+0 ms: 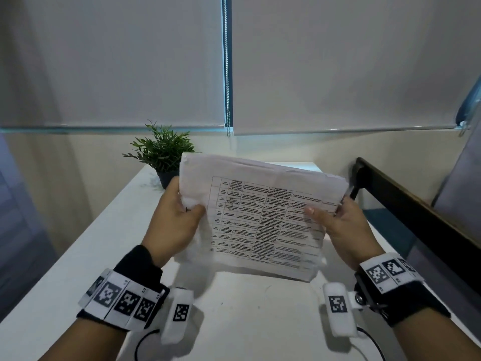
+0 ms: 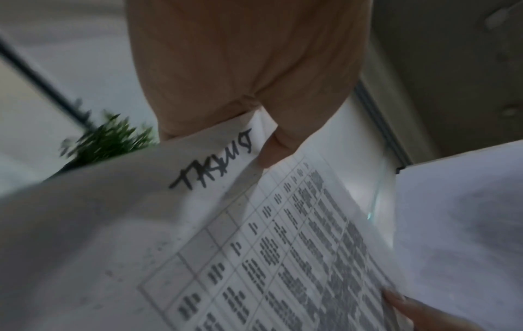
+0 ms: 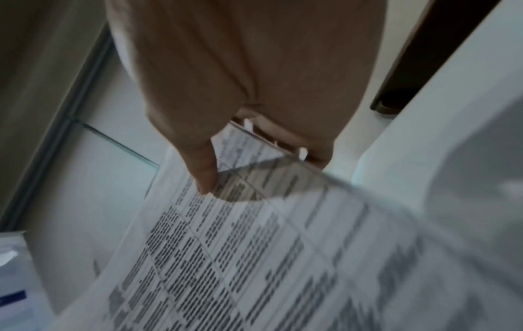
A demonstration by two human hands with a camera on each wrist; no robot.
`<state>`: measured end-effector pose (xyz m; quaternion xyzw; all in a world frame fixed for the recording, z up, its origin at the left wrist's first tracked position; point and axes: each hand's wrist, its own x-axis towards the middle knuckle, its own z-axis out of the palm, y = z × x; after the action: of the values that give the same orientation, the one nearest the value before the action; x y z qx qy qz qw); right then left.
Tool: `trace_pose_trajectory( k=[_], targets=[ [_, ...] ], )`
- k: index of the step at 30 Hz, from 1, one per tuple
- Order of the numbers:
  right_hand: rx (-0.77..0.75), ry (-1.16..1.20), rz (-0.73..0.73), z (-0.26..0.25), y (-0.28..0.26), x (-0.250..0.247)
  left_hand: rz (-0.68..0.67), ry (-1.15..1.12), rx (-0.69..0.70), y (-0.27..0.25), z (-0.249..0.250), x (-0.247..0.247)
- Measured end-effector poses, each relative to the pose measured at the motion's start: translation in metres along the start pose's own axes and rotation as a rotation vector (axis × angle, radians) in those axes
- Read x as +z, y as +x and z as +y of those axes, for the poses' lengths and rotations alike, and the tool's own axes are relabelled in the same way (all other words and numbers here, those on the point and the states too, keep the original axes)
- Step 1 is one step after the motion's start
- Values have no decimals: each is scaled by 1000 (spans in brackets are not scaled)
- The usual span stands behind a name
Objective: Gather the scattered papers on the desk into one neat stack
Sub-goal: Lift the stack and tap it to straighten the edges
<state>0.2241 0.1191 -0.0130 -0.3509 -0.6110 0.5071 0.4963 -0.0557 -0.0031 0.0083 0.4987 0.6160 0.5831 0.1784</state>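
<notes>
A stack of white papers (image 1: 260,220) with a printed table on the top sheet is held up, tilted, above the white desk (image 1: 78,256). My left hand (image 1: 179,220) grips the stack's left edge, thumb on top. My right hand (image 1: 335,222) grips the right edge, thumb pressed on the printed sheet. In the left wrist view the papers (image 2: 198,235) show black handwriting near my left hand (image 2: 249,78). In the right wrist view my right hand (image 3: 243,89) pinches the papers (image 3: 254,257), with the fingers behind the sheets.
A small green potted plant (image 1: 164,152) stands at the desk's back left, just behind the papers. A dark wooden frame (image 1: 416,214) runs along the desk's right side. Closed roller blinds (image 1: 338,63) cover the window beyond.
</notes>
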Motion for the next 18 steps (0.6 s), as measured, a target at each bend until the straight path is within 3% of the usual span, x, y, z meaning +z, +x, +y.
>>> trace_pose_trajectory(
  k=[2, 4, 8, 12, 15, 18],
  targets=[
    [-42, -196, 135, -12, 3, -2, -3, 92, 108, 3, 20, -9],
    [-172, -435, 178, -27, 5, 0, 22, 283, 242, 6, 44, -15],
    [-457, -755, 5, -55, 5, 24, -13, 612, 453, 7, 91, -13],
    [-366, -616, -134, -72, 13, 42, -89, 733, 645, 10, 118, -2],
    [-260, -373, -165, -62, 17, 41, 124, 767, 635, 12, 108, -1],
    [-185, -179, -80, -49, 16, 32, 440, 543, 355, 11, 80, -11]
  ],
)
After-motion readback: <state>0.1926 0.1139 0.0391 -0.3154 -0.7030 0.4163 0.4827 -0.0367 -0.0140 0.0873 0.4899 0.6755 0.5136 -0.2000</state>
